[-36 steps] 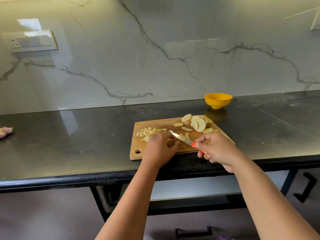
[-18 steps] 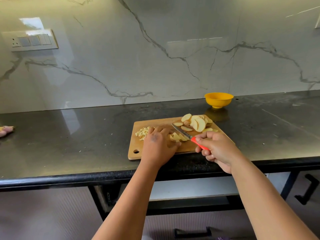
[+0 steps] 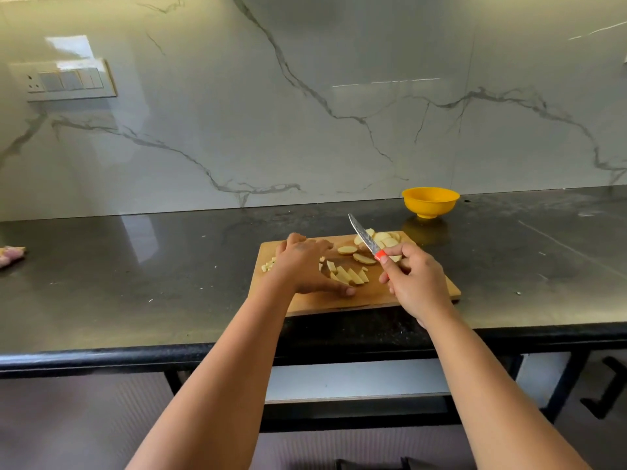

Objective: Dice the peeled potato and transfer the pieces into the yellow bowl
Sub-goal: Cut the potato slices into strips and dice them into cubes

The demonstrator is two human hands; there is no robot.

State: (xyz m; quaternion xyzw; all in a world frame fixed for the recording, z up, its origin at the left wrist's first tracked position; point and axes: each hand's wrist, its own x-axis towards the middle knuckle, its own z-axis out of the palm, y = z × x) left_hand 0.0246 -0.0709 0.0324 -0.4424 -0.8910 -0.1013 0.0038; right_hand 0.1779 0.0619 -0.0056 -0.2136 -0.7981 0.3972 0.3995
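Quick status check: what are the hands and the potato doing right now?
Right hand grips knife, blade raised. Left hand flat by potato strips. Slices uncut. Yellow bowl path unobstructed.

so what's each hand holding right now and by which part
The right hand grips the knife by its red handle, blade raised and pointing away. The left hand holds nothing; it lies spread on the cutting board.

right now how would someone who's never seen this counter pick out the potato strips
Find the wooden cutting board at the front edge of the dark counter. Near its middle, beside the left hand, lies a short row of pale potato strips. They are long and straight-sided, unlike the round slices behind them or the small dice at the board's left end.
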